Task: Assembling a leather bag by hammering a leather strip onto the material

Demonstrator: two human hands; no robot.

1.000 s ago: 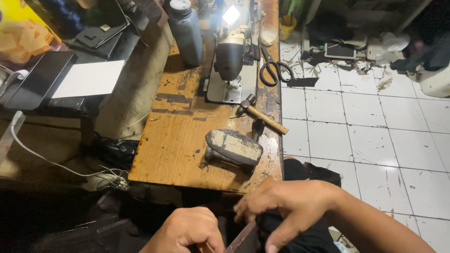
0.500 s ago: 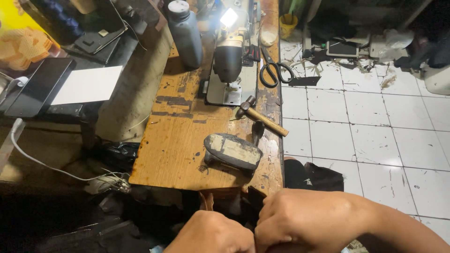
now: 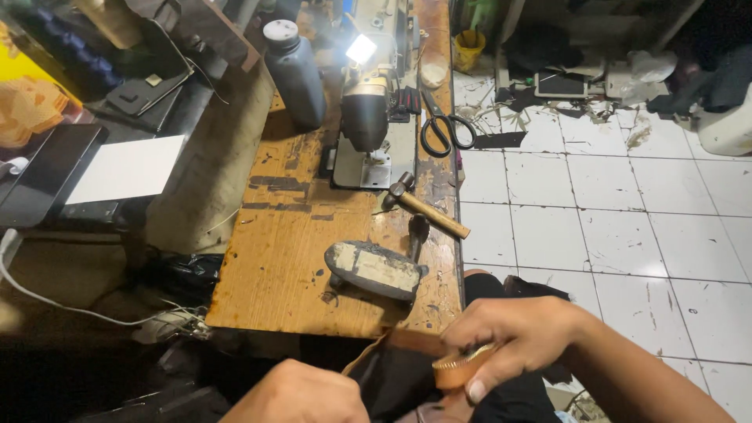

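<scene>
The right hand was curled nearly closed, thumb and bent fingers pinching the folded edge of a tan-brown leather strap with pale stitching along its rim, the thumbnail pressed down at the strap's near end. The left hand sat low at the frame's bottom edge as a closed fist, knuckles up; what it gripped could not be told, though it lay against the dark leather piece to which the strap belonged. That piece hung just below the near edge of the worn wooden worktop, in the person's lap. The strap's long axis ran roughly left to right, tilting slightly upward toward the right hand, with a thin tan edge continuing leftward toward the worktop's lip. On the worktop behind stood an iron shoe last, a wooden-handled hammer, black-handled scissors, a grey sewing machine with its lamp lit, and a dark plastic bottle. Compared with half a second before, the hands had drawn apart: they had been bunched together over the work, and now the right had lifted rightward, exposing the strap.
</scene>
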